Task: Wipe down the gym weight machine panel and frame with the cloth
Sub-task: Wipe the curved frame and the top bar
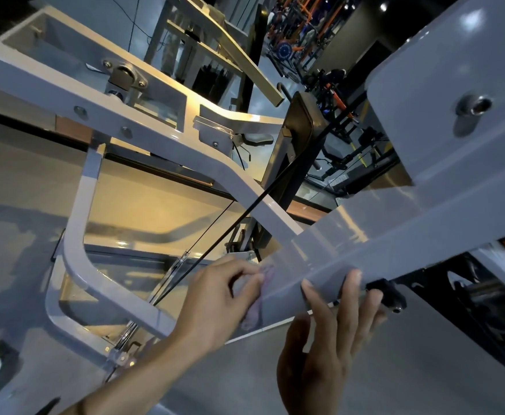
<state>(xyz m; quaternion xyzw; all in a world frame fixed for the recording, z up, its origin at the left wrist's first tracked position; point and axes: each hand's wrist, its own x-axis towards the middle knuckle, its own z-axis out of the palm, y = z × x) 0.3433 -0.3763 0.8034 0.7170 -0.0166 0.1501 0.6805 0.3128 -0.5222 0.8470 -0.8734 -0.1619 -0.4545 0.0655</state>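
Observation:
A grey-painted weight machine frame (161, 145) fills the view, seen tilted. A glossy grey beam (365, 244) of it runs from the upper right down to the bottom centre. My left hand (218, 301) grips a small pale purple cloth (255, 313) and presses it against the beam's lower end; most of the cloth is hidden by my fingers. My right hand (329, 336) holds the beam's lower edge from beneath, its fingertips curled over onto the face. A flat grey panel (365, 369) lies below my right hand.
A black cable (245, 211) runs diagonally behind the beam. A black knob (390, 295) sticks out just right of my right fingertips. A large bolt (474, 104) sits in the upper-right plate. Other gym machines (305, 31) stand far off at the top.

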